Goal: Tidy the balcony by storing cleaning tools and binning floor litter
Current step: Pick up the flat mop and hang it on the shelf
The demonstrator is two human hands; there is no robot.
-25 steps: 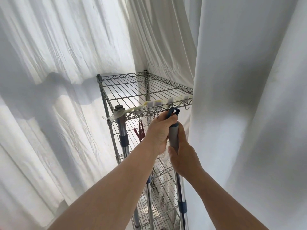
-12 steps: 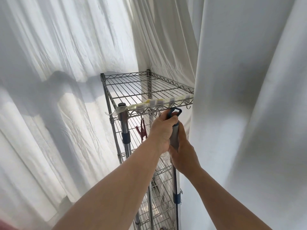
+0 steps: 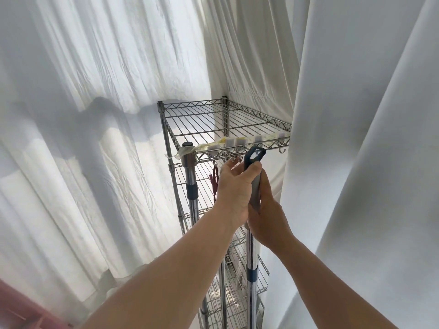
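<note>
Surroundings: white curtains [image 3: 83, 96] hang on the left and behind; a heavier white curtain [image 3: 361, 138] falls on the right and covers the right front corner of the wire shelving rack [image 3: 213, 119].
Obstructions: a second pole [image 3: 191, 186] with a black cap and dark collar stands upright against the rack's front left post; the right curtain lies just beside the held handle.
Rack, top shelf: bare wire grid, with a strip of white clips and yellowish tape [image 3: 237, 141] along the front rail.
Rack, front rail: small metal hooks [image 3: 282, 151] hang beneath it; one sits just left of the handle's loop.
Rack, second level: a red clip-like item [image 3: 215, 179] hangs behind the left hand; its kind cannot be told.
Rack, lower shelves: wire baskets visible; contents too unclear to name.
Task item: mop handle [image 3: 254, 186], grey grip with dark blue hanging loop at its top, upright at the rack's front, the loop level with the front rail.
Left hand [image 3: 234, 193]: curled around the grip just below the loop.
Right hand [image 3: 267, 217]: wrapped around the handle lower down, touching the left hand.
Lower shaft: chrome tube with blue collar runs down in front of the rack.
</note>
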